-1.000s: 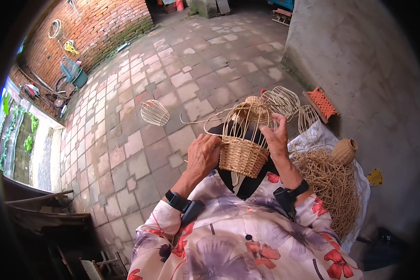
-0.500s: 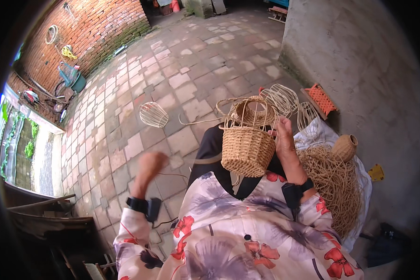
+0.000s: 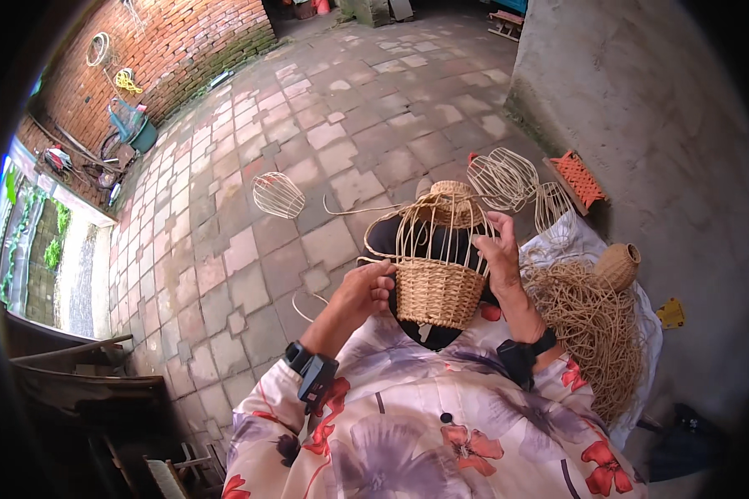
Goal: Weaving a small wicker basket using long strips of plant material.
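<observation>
A partly woven basket [image 3: 441,293] rests in my lap, its tan braided wall at the near end and bare pale ribs [image 3: 424,233] running away from me. A finished woven collar [image 3: 453,202] shows at the far end of the ribs. My right hand [image 3: 501,259] grips the basket's ribs on the right side, thumb and fingers bent around them. At the wall's left edge, my left hand [image 3: 356,295] has its fingers curled and its thumb pressed near the weaving cord [image 3: 369,237], which loops up beside the ribs. The fingertips partly hide what is pinched.
Bare rib frames [image 3: 503,178] lie beyond the basket; another frame [image 3: 279,195] sits on the paving at left. At right, a heap of tan cord [image 3: 587,333] and a small woven vessel [image 3: 617,264] rest on a white sack [image 3: 645,366]. An orange brick [image 3: 577,180] leans near the wall.
My left hand has come in from the far left to the basket's edge. The basket has tipped, so its base shows less and its bare ribs show more. My right hand stays on it.
</observation>
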The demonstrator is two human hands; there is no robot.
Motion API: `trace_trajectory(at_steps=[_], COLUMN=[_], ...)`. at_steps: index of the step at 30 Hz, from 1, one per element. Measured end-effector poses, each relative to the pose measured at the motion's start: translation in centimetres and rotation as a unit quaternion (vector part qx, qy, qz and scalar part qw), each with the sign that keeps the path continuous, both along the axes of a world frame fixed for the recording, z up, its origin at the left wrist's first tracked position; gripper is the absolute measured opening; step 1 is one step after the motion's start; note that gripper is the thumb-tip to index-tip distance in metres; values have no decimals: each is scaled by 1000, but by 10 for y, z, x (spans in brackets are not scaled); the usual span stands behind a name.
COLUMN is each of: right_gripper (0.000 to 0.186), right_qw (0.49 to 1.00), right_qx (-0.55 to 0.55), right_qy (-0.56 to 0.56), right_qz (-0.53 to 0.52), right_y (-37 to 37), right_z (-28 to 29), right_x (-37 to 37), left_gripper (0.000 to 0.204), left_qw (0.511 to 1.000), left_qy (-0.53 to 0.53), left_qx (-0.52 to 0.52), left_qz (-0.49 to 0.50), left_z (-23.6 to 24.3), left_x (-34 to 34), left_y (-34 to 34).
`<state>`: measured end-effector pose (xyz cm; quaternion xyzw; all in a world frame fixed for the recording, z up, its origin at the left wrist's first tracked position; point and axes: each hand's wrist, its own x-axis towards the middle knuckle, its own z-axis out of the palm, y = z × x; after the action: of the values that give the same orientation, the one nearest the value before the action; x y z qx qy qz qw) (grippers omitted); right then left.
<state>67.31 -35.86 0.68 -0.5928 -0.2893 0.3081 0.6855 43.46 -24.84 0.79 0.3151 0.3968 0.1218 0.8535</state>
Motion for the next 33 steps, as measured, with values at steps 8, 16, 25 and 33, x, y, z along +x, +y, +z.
trace_trajectory(at_steps=[8, 16, 25, 33], right_gripper=[51, 50, 50, 48], right_qw=[1000, 1000, 1000, 1000], right_qx=[-4, -10, 8, -6], right_qy=[-15, -23, 16, -13], right_qz=[4, -7, 14, 21], right_y=[0, 1, 16, 14], right_z=[-3, -7, -15, -14], right_x=[0, -1, -2, -4], left_gripper=[14, 12, 18, 22], left_qw=[982, 814, 636, 552], left_qy=[-69, 105, 249, 325], left_qx=[154, 566, 722, 759], left_qz=[81, -81, -112, -116], left_z=[16, 47, 46, 43], left_x=[32, 69, 91, 101], left_y=[2, 10, 13, 16])
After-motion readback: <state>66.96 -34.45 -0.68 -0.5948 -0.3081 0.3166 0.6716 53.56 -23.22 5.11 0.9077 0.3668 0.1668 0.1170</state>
